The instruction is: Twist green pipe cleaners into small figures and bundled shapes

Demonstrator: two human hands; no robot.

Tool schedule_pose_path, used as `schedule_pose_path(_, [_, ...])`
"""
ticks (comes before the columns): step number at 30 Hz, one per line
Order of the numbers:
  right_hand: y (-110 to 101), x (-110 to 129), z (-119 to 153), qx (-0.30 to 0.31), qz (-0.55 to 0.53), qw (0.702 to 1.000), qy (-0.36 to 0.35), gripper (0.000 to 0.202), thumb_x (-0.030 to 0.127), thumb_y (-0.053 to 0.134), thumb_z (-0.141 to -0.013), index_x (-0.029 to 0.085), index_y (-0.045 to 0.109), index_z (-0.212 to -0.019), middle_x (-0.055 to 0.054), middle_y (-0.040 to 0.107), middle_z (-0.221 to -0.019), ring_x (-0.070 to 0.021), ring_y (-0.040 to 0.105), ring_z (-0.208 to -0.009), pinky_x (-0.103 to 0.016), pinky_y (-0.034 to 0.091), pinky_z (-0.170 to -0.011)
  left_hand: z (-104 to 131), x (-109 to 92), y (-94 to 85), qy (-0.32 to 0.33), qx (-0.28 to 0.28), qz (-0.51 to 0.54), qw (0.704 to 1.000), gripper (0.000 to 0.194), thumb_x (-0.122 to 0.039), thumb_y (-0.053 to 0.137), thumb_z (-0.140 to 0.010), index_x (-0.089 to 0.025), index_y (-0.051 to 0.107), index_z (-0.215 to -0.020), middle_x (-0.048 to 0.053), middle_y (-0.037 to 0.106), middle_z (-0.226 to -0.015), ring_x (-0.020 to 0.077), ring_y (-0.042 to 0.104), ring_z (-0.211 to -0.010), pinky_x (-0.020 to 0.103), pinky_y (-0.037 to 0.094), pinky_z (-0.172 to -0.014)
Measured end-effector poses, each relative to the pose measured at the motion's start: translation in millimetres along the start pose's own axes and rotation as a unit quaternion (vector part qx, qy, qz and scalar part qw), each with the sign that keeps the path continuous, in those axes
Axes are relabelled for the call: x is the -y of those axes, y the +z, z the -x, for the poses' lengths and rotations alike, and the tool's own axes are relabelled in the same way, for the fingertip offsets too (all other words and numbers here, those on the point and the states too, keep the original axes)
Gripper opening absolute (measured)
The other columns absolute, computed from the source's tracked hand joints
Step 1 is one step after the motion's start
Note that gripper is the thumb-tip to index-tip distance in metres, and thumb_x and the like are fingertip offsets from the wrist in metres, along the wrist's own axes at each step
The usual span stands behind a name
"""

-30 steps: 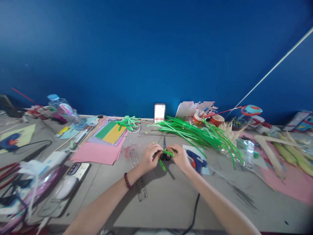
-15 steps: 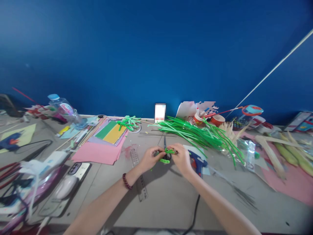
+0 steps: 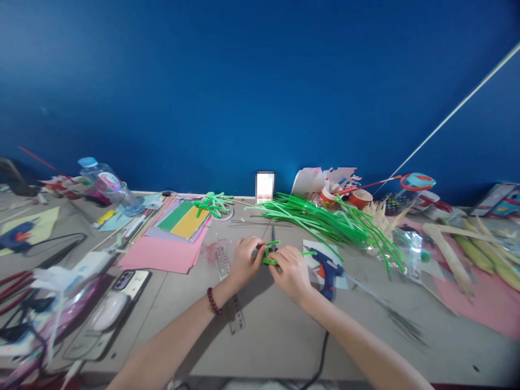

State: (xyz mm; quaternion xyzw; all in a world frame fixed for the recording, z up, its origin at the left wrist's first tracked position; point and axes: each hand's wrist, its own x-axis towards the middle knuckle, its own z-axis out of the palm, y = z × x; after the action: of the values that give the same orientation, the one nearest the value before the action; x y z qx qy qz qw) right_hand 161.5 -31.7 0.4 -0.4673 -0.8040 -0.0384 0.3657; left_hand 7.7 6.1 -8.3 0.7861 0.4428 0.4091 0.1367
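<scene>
Between my two hands is a bent green pipe cleaner (image 3: 270, 261), its fuzzy loops partly covered by my fingers. My left hand (image 3: 247, 259) pinches it from the left, a dark beaded bracelet (image 3: 213, 301) on that wrist. From the other side my right hand (image 3: 291, 266) is closed on it, fingers curled over the top. A green end (image 3: 309, 253) sticks out beyond the right hand. Just behind the fingers lie scissors (image 3: 273, 234), blades pointing at the wall and handles mostly hidden. A clear ruler (image 3: 230, 292) passes under my left wrist.
Right of my hands lies a blue glue gun (image 3: 328, 270) with its cord. A heap of green pipe cleaners (image 3: 320, 219) spreads behind it. Coloured sheets (image 3: 162, 253), a phone (image 3: 132, 284) and a plastic bottle (image 3: 109, 181) are at left. A small screen (image 3: 265, 187) leans on the blue wall.
My right hand has turned palm down and moved slightly lower and left, nearer the left hand. The pipe cleaner has shifted, with one end now showing to the right.
</scene>
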Motion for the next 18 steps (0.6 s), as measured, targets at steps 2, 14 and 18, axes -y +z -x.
schedule_pose_path(2, [-1,-1,-1,0.002,0.005,1.0,-0.006,0.018,0.012,0.048,-0.083,0.017,0.065,-0.081,-0.006,0.062,-0.072,-0.0196,0.05,-0.071,-0.032,0.034,-0.066,-1,0,-2.9,0.048,-0.001,-0.036,0.998,0.018,-0.022,0.042,-0.09,-0.018,0.056,-0.079,0.002,0.062,-0.076,0.016,0.054,-0.074,0.032,0.034,-0.071])
schedule_pose_path(14, [-4,-11,-5,-0.013,-0.08,0.997,0.007,0.026,0.014,0.042,-0.09,0.019,0.067,-0.085,-0.006,0.068,-0.08,-0.0186,0.054,-0.075,-0.032,0.041,-0.072,-3,7,-4.0,0.173,0.057,-0.076,0.98,0.02,-0.012,0.038,-0.09,-0.018,0.055,-0.081,0.003,0.06,-0.073,0.0159,0.05,-0.071,0.031,0.032,-0.068])
schedule_pose_path(18, [-4,-13,-6,-0.004,-0.131,0.987,0.095,0.024,0.02,0.045,-0.089,0.019,0.067,-0.08,-0.005,0.067,-0.071,-0.0182,0.055,-0.068,-0.03,0.043,-0.065,-4,10,-3.6,0.18,0.062,-0.062,0.98,0.02,-0.013,0.038,-0.091,-0.018,0.054,-0.081,0.003,0.06,-0.075,0.0159,0.05,-0.072,0.03,0.033,-0.067])
